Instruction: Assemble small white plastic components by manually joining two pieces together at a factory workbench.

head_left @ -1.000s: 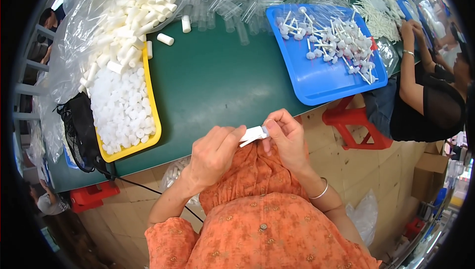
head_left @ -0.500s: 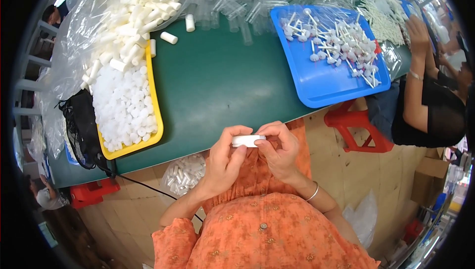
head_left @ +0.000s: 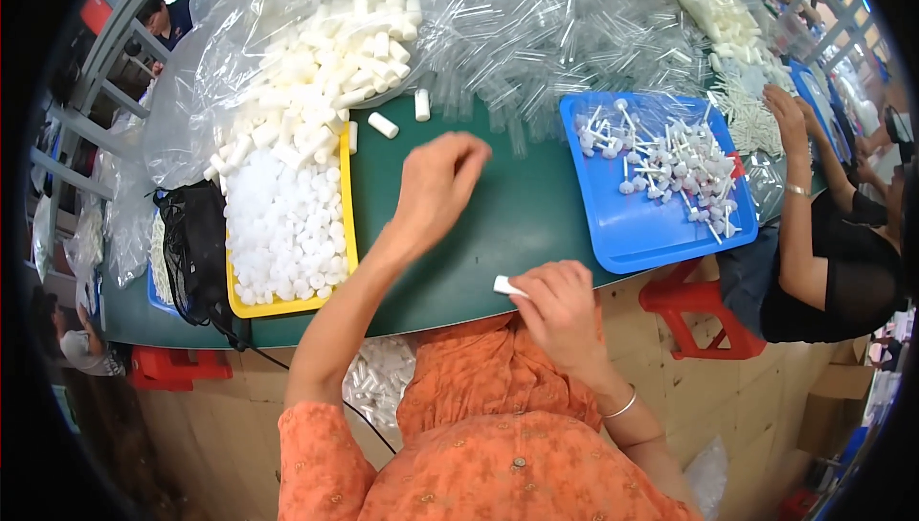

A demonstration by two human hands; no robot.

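Note:
My right hand [head_left: 563, 315] is pinched round a small white cylinder [head_left: 509, 285] above the table's near edge. One end of the cylinder sticks out to the left past the fingertips. My left hand [head_left: 436, 191] is raised over the green tabletop, with its fingers bent and the thumb apart from them. Nothing shows in it, though the palm side is hidden. Beyond it lie two loose cream foam-like cylinders [head_left: 383, 125], near a heap of clear plastic tubes [head_left: 546, 23].
At left, a yellow tray [head_left: 349, 210] holds small white caps, with a pile of cream cylinders [head_left: 354, 71] behind. A blue tray [head_left: 622, 243] with white sticks stands at right. Another person's arm [head_left: 796, 205] is beyond it. A black bag [head_left: 196, 253] lies far left.
My hands have parted. The left has let go of the white cylinder and moved up and away over the table; the right keeps it, slightly further right. The view has shifted.

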